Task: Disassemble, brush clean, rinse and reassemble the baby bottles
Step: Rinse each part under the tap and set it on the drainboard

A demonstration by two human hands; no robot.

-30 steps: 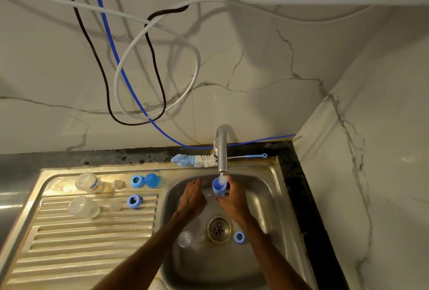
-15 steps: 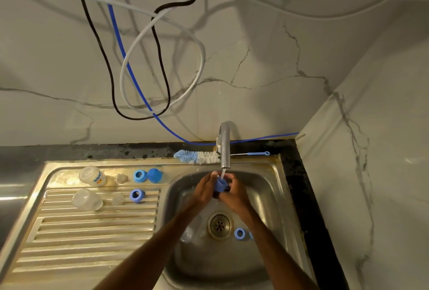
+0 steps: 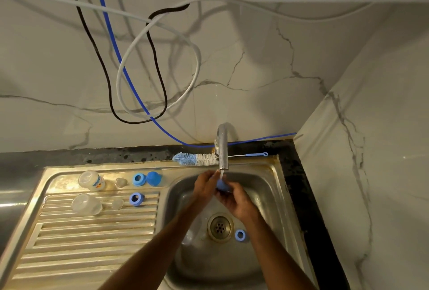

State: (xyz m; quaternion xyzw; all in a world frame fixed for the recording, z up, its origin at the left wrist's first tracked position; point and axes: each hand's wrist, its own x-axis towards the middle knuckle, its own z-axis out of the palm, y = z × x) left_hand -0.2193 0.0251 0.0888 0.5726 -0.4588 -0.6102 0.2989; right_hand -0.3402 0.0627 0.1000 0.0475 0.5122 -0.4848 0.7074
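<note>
Under the running tap (image 3: pixel 223 148) both my hands hold a blue bottle cap (image 3: pixel 221 185) over the sink basin (image 3: pixel 267 196). My left hand (image 3: pixel 205 185) grips it from the left, my right hand (image 3: pixel 234 199) from below and right. Water falls onto the cap. A blue ring (image 3: pixel 240 235) lies in the basin beside the drain (image 3: pixel 220 227). A clear part (image 3: pixel 189 235) lies left of the drain. On the drainboard lie two clear bottles (image 3: pixel 91 180) (image 3: pixel 86 205), two clear teats (image 3: pixel 121 182) (image 3: pixel 117 203), two blue rings (image 3: pixel 139 179) (image 3: pixel 136 199) and a blue cap (image 3: pixel 153 178).
A blue and white bottle brush (image 3: pixel 196 159) lies on the ledge behind the tap. Cables (image 3: pixel 148 62) hang on the marble wall above. A marble side wall (image 3: pixel 371 173) closes the right, past a black counter strip.
My left hand has come in from beside the cap and taken hold of it. The cap has turned between both hands under the stream.
</note>
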